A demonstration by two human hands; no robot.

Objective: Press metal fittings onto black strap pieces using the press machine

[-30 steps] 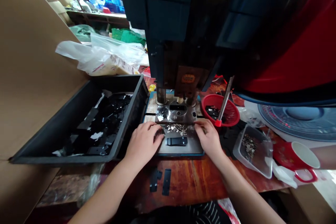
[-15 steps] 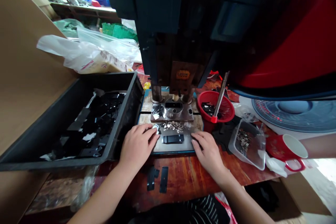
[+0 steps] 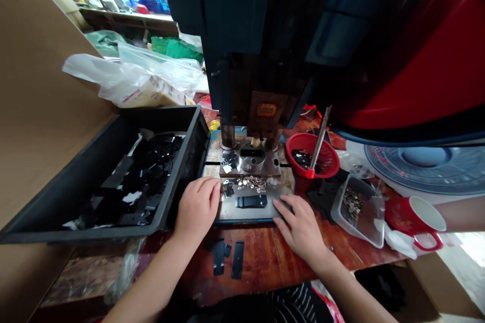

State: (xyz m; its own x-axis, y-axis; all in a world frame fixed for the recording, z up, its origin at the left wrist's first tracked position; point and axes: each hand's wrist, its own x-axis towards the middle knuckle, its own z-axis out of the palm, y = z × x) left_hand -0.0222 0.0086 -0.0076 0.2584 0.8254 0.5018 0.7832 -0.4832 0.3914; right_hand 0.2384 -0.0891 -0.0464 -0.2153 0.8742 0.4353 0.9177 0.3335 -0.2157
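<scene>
My left hand (image 3: 197,206) is at the left edge of the press's metal plate (image 3: 227,212), its fingers pressed together beside small dark and shiny scraps (image 3: 227,189); anything between the fingertips is too small to make out. Resting at the plate's right side, my right hand (image 3: 299,224) has its thumb and fingers apart, holding nothing. A stack of black strips (image 3: 251,201) lies between the hands. Behind it are small silvery discs (image 3: 253,183), in front of the die block (image 3: 251,164) under the press ram (image 3: 266,111). A black piece sits on the die.
A black bin (image 3: 159,227) of dark pieces stands left. To the right are a red basket (image 3: 333,164), a clear tub (image 3: 364,234) of small metal parts and a red mug (image 3: 401,212). Black strips (image 3: 237,260) lie on the wooden table (image 3: 273,257) in front.
My left hand has drawn slightly back left, its fingers closing together. My right hand's fingers have moved slightly toward the black stack. The view has shifted a little.
</scene>
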